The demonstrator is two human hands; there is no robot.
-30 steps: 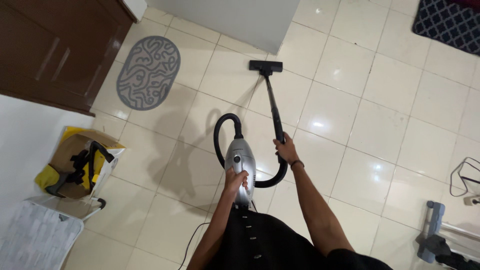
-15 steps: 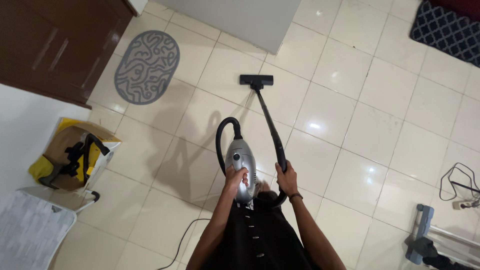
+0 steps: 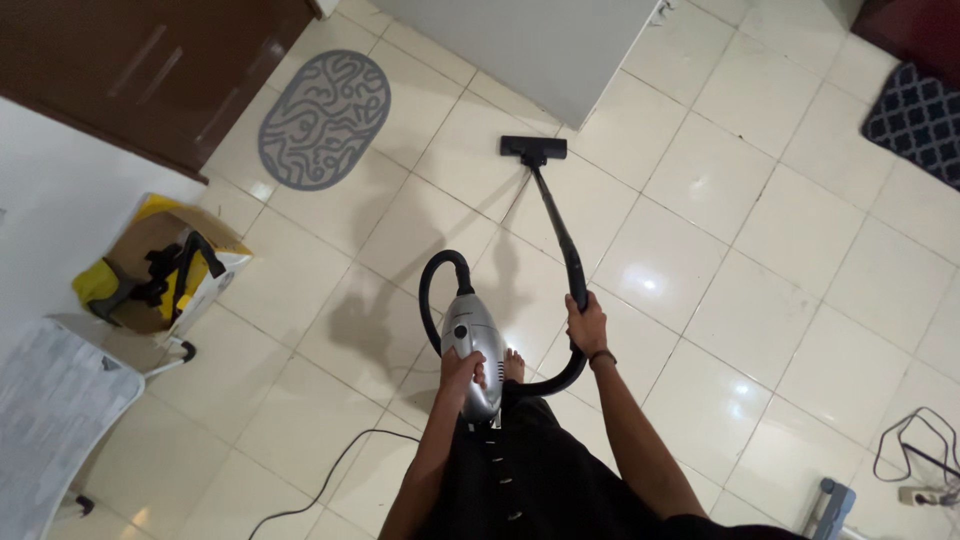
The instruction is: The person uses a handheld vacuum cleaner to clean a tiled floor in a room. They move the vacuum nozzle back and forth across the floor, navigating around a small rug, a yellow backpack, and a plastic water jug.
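Note:
My left hand (image 3: pixel 463 368) grips the handle of a silver hand-carried vacuum body (image 3: pixel 472 352), held in front of my dark clothing. A black hose (image 3: pixel 432 285) loops from it round to a black wand (image 3: pixel 559 227). My right hand (image 3: pixel 587 324) is closed around the wand's lower end. The wand slants up to a flat black floor nozzle (image 3: pixel 533 148) resting on the cream tiles, near the corner of a grey wall block (image 3: pixel 520 40). My bare foot shows beside the vacuum body.
A grey oval patterned mat (image 3: pixel 325 118) lies by dark brown cabinets (image 3: pixel 150 70). A yellow box (image 3: pixel 165 275) with black accessories sits left, beside a white chair (image 3: pixel 55 420). A black power cord (image 3: pixel 315 490) trails on the floor. A dark patterned rug (image 3: pixel 918 118) is at right, with cables (image 3: pixel 915 455) lower right.
The nozzle was pulled back toward me, then pushed forward again toward the wall block. My right arm drew in and re-extended. The view shifted, and the cord on the floor came into view.

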